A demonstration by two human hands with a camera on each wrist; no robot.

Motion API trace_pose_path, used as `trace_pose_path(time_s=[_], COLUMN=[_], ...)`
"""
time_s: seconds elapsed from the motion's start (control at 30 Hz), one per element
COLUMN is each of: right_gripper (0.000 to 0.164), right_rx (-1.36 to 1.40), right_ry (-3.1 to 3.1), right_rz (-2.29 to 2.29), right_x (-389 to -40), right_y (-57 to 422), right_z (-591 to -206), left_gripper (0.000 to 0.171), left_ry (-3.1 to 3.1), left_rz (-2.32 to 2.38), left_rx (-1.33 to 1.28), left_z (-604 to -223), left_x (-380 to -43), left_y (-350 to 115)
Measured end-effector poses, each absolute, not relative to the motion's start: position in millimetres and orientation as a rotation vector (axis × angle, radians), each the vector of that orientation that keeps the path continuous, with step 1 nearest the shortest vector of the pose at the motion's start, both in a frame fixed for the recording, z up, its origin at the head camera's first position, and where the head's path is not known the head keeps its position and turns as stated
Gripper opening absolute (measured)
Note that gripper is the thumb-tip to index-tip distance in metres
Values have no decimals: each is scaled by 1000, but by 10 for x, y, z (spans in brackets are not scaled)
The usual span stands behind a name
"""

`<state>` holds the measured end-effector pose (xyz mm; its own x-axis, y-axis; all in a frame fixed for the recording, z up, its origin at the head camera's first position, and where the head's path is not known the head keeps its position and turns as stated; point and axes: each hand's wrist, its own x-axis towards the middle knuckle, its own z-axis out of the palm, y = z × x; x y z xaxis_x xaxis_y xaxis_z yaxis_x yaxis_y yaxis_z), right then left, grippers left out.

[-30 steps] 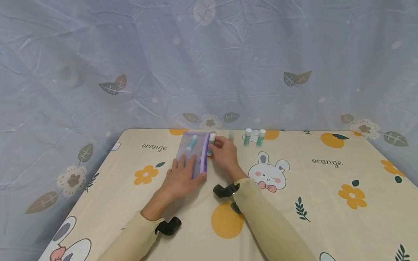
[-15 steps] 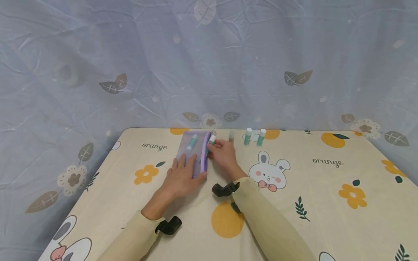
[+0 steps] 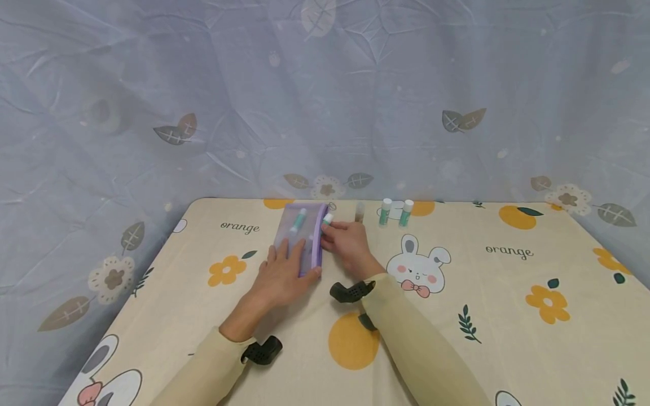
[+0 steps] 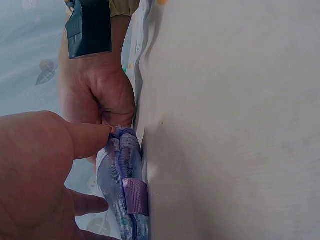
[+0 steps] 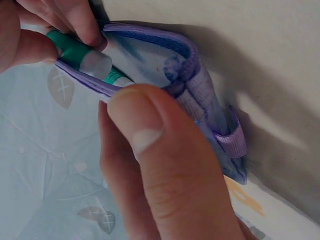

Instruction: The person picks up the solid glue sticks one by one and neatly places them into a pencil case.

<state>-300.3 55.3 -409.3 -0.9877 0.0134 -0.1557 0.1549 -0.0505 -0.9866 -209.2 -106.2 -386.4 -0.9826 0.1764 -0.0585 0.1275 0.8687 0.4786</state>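
Observation:
A purple mesh zipper pouch (image 3: 310, 256) lies on the table, its open side facing right. Through the mesh, a green-and-white glue stick (image 3: 298, 221) shows inside. My left hand (image 3: 281, 276) rests on the pouch with spread, straight fingers, and its thumb (image 5: 145, 125) touches the near end of the pouch's mouth. Between thumb and fingers, my right hand (image 3: 350, 242) pinches another green glue stick (image 5: 75, 52) at the opening; its lower end is inside. Only its white end (image 3: 328, 218) shows in the head view.
Two more green glue sticks (image 3: 385, 213) with white caps stand upright at the back, right of the pouch. Behind my right hand stands a small translucent object (image 3: 359, 212), partly hidden. A patterned cloth (image 3: 487, 316) covers the table; a grey-blue curtain (image 3: 406, 101) hangs behind.
The glue stick in my right hand has tilted and gone lower into the pouch's opening, so less of it shows. My right hand has moved slightly toward me; my left hand stays in place.

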Motion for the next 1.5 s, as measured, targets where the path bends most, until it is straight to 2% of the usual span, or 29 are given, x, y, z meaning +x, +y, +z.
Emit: trace_pose_path(time_s=[0.7, 1.1, 1.5], right_gripper=[36, 36, 38], right_rx=[200, 212, 131], right_ry=[2085, 2519, 2610], right_rz=[-2219, -1983, -1973], right_x=[-2989, -2983, -2921], right_y=[541, 532, 504], right_z=[-4085, -3983, -3869], left_gripper=[82, 82, 81], left_ry=[2922, 2918, 2918], left_rz=[751, 736, 748], left_rx=[226, 227, 235], left_z=[-3865, -3856, -3845], left_x=[-2072, -2083, -2074], left_y=[-1074, -1068, -1077])
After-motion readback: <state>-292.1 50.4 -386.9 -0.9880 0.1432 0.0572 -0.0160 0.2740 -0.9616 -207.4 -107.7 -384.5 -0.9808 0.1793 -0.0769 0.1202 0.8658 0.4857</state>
